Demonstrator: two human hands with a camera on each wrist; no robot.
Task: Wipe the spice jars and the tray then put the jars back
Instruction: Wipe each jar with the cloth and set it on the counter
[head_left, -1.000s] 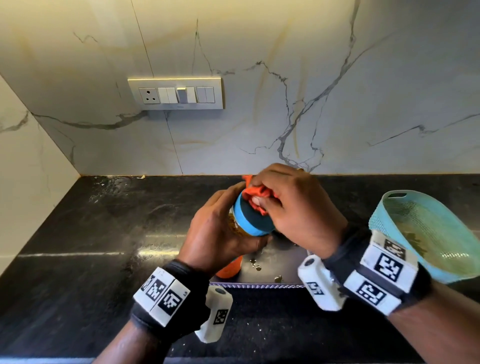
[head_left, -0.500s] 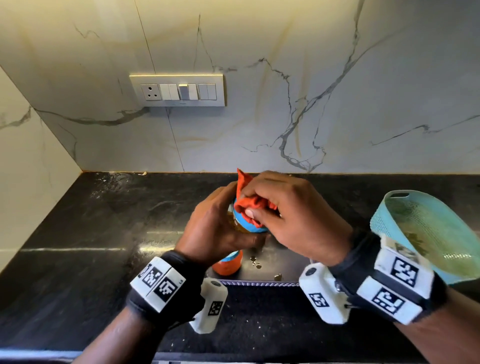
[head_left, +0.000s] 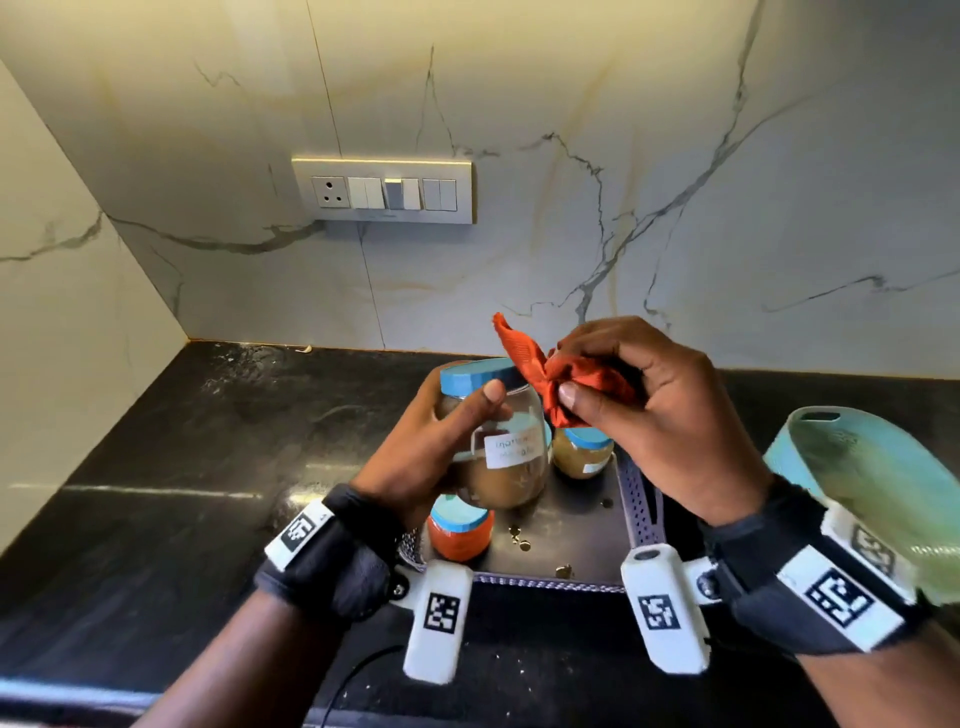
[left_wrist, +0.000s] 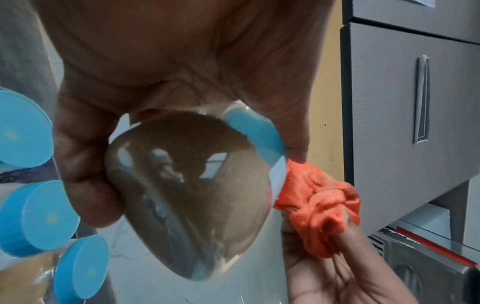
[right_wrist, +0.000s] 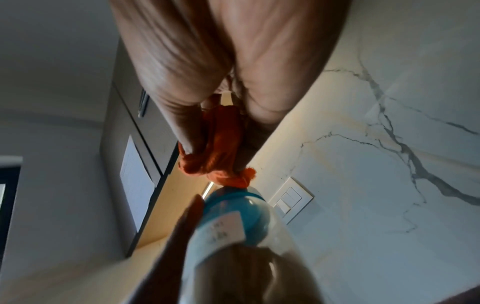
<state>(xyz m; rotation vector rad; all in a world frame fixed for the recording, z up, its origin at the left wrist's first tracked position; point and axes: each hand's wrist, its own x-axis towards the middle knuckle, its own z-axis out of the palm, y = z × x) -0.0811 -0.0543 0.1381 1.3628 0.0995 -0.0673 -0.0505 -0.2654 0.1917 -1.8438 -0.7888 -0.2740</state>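
Observation:
My left hand (head_left: 447, 441) grips a clear spice jar (head_left: 506, 457) with a blue lid (head_left: 480, 375), a white label and brown powder, held above the dark tray (head_left: 576, 525). My right hand (head_left: 639, 400) holds a bunched orange cloth (head_left: 550, 379) just right of the lid, touching it. The left wrist view shows the jar's bottom (left_wrist: 187, 197) and the cloth (left_wrist: 319, 209) at the lid's edge. In the right wrist view the cloth (right_wrist: 221, 150) sits above the jar's lid (right_wrist: 239, 207). On the tray stand a red-filled jar (head_left: 460, 535) and a brown-filled jar (head_left: 582, 457), both with blue lids.
A teal colander (head_left: 872, 493) sits on the black counter (head_left: 182, 493) to the right of the tray. The marble wall carries a switch panel (head_left: 383, 191). Small bits (head_left: 519, 538) lie on the tray floor. A cable (head_left: 353, 680) runs along the near counter edge.
The jar has tilted more upright and its label now faces me. My right hand with the cloth has come off the top of the lid to its right side.

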